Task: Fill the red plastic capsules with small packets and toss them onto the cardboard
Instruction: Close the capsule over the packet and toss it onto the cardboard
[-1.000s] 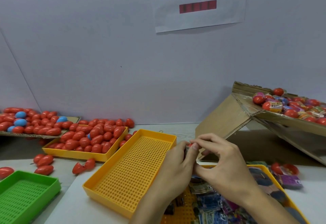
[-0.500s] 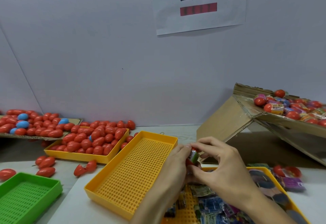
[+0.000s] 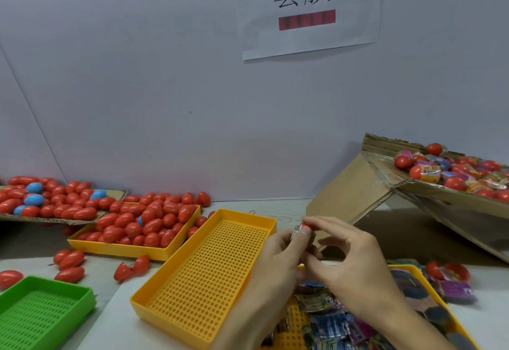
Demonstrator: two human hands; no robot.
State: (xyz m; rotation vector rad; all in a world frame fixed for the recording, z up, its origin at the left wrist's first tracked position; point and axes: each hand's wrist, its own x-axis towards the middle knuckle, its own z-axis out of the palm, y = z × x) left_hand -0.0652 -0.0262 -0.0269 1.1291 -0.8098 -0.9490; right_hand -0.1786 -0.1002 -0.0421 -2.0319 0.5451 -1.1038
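One red capsule (image 3: 305, 226), packet (image 3: 297, 232) poking out, pinched between hands.

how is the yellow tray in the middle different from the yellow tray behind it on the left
The middle yellow tray holds nothing visible, showing its perforated floor; the left yellow tray is heaped with red capsules that hide its floor. The middle tray lies angled, one corner toward the camera; the left tray lies more sideways. Both are shallow yellow rectangles.

A red capsule (image 3: 305, 226) with a packet (image 3: 297, 231) sits between fingertips, centre-near. Packets (image 3: 327, 325) fill the near-right tray. Filled capsules (image 3: 454, 176) crowd the slanted cardboard (image 3: 355, 189), far right.
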